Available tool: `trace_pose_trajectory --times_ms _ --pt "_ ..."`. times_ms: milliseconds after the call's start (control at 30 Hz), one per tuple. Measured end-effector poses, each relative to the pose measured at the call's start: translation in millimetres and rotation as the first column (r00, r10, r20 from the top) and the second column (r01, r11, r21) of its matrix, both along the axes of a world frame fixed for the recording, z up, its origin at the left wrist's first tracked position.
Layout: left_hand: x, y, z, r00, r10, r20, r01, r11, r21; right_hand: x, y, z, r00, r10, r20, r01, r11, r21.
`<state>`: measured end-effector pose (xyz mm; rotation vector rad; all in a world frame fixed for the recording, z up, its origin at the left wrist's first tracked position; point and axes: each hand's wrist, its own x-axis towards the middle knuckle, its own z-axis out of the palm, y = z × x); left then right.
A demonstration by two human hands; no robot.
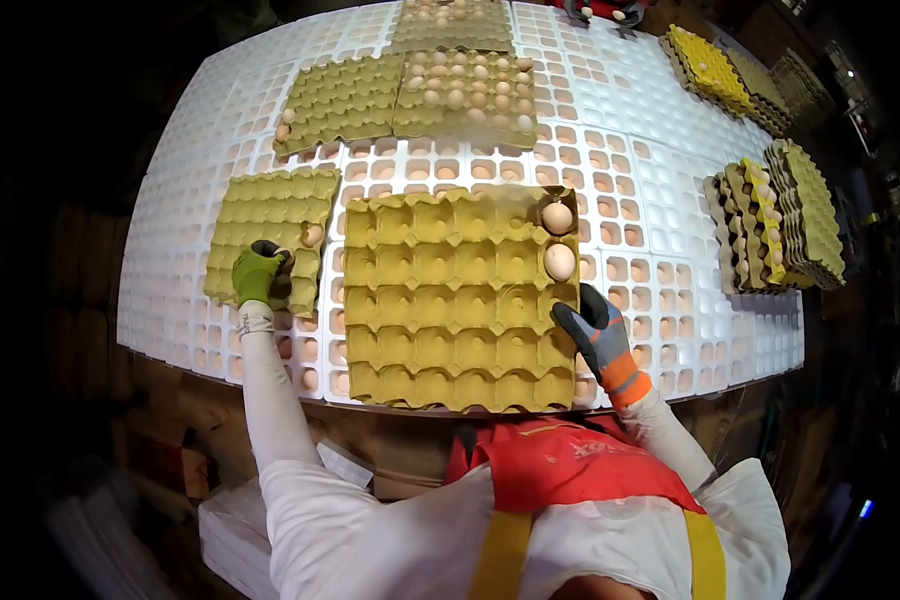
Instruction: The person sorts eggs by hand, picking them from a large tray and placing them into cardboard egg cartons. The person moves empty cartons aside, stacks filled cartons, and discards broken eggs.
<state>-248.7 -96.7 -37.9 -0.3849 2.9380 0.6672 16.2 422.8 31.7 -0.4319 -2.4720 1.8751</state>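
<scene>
My right hand (602,335), in a grey and orange glove, is closed at the right edge of a large yellow-brown egg tray (460,300), its thumb over the rim. Two eggs (558,240) sit in the top right cups of that tray; its other cups hold none. My left hand (257,272), in a green glove with dark fingertips, is over a second egg tray (270,205) on the left. Its fingers are curled down toward the cups, and whatever they hold is hidden. Just right of those fingertips a single egg (312,236) rests in the left tray.
White plastic egg trays (610,190) cover the table, many pockets holding eggs. Farther back lies a pulp tray of eggs (470,92) beside another pulp tray (340,98). Stacked trays (775,220) stand at the right edge, with more stacks (715,70) behind. Another person's hands (602,14) show at the far edge.
</scene>
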Motion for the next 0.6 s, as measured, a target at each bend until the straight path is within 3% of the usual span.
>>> trace_pose_trajectory --times_ms 33,67,133,300,400,500,567,600 --pt "10.0 4.1 12.6 0.999 0.023 -0.021 -0.015 0.937 0.348 -1.5 -4.8 14.7 0.994 -0.040 0.100 0.044 0.999 -0.032" --pt "29.0 14.6 35.1 0.996 0.074 -0.046 -0.028 0.765 0.643 -3.3 -11.3 27.7 0.998 -0.029 0.057 0.040 0.981 -0.190" --pt "61.9 41.6 79.9 0.989 0.117 -0.095 0.016 0.548 0.836 -2.8 -9.8 31.2 0.998 0.003 0.067 0.010 0.981 -0.195" --pt "123.2 79.5 141.2 0.956 0.083 -0.282 0.199 0.524 0.828 -0.2 -11.1 38.3 0.997 0.056 0.060 -0.040 0.971 -0.234" --pt "151.8 102.2 155.1 0.975 0.067 -0.211 0.148 0.511 0.847 -0.7 -21.5 45.7 0.992 0.112 0.054 -0.098 0.972 -0.214" --pt "174.5 122.3 159.5 0.988 -0.035 -0.152 0.150 0.479 0.865 1.6 -30.4 35.7 0.990 0.135 0.042 -0.132 0.990 -0.057" --pt "188.5 143.0 164.0 0.977 -0.120 -0.174 0.209 0.426 0.880 3.1 -38.5 21.0 0.994 0.104 0.031 -0.103 0.994 -0.029" --pt "194.0 151.6 167.8 0.982 -0.137 -0.128 0.177 0.456 0.872 2.9 -39.1 17.2 0.991 0.126 0.037 -0.124 0.991 -0.046"
